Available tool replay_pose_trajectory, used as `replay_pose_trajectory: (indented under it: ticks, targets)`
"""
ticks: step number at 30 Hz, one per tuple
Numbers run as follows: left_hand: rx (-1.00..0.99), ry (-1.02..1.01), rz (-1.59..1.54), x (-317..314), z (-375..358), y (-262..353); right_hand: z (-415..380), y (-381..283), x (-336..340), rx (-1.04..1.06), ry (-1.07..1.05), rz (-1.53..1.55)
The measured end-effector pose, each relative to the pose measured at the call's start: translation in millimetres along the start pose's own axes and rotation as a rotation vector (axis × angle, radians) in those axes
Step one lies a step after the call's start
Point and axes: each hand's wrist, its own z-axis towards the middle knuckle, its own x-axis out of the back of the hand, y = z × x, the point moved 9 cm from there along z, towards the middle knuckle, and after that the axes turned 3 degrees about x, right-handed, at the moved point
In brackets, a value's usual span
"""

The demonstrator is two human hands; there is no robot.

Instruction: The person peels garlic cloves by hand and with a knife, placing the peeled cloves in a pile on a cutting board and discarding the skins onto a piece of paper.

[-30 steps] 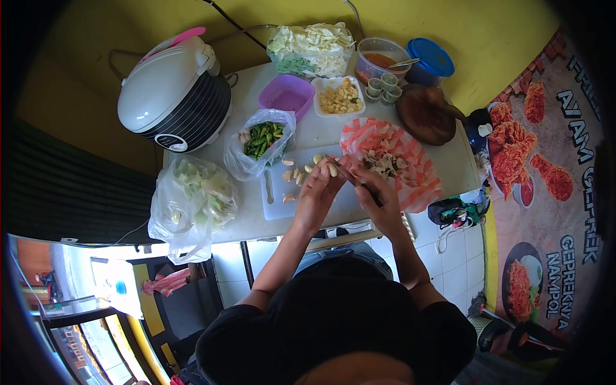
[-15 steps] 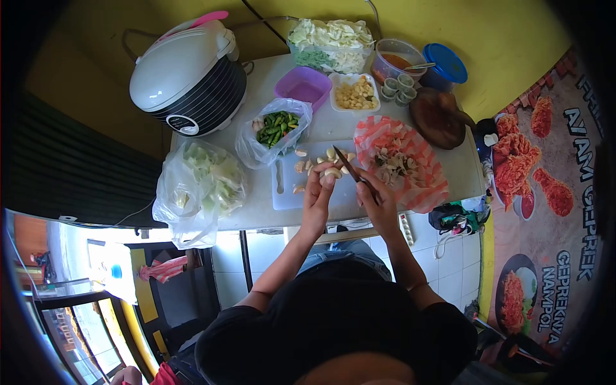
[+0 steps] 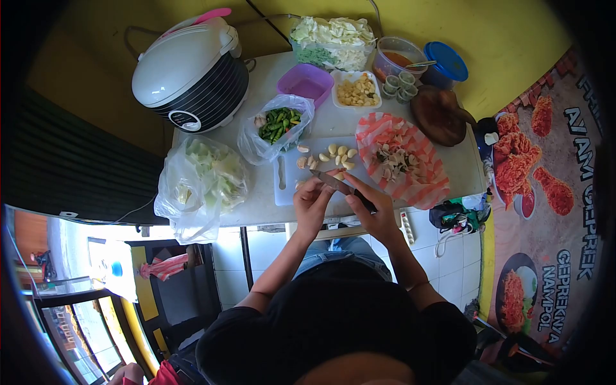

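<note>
My left hand point(image 3: 312, 204) is closed in a pinch at the near edge of the white cutting board point(image 3: 280, 189), on a garlic clove that fingers and blade now mostly hide. Gripped in my right hand point(image 3: 373, 210) is a knife point(image 3: 332, 181) with a dark handle, its blade slanting up and left across my left fingertips. Just beyond the blade lie several pale peeled garlic cloves point(image 3: 338, 154). To their left are several browner cloves point(image 3: 307, 162). Right of the board, red-and-white checked paper point(image 3: 428, 176) carries a heap of garlic skins point(image 3: 394, 160).
Behind the board stand a bag of green chillies point(image 3: 279, 125), a purple container point(image 3: 308, 82) and a white tray of chopped pieces point(image 3: 356, 92). A bag of leafy vegetables point(image 3: 202, 176) and a rice cooker point(image 3: 189, 77) are leftward. A stone mortar point(image 3: 439, 115) sits at the right.
Both hands have drawn a little toward me, uncovering cloves on the board. The knife has swung from pointing mostly away to lying flatter across my left fingertips.
</note>
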Motion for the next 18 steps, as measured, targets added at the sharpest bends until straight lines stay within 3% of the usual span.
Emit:
replay_pose_trajectory:
  ticks: [7, 13, 16, 18]
  targets:
    - [-0.03, 0.001, 0.001, 5, -2, -1, -1, -4, 3, 0.003, -0.04, -0.041]
    - [-0.023, -0.015, 0.107, 4, -5, 1, 0, -3, 8, 0.114, 0.054, -0.012]
    - [0.012, -0.024, 0.092, -4, -3, 3, -7, 22, 10, -0.185, 0.074, 0.249]
    - [0.027, -0.019, 0.061, -6, -2, 3, -8, 26, 15, -0.171, 0.103, 0.287]
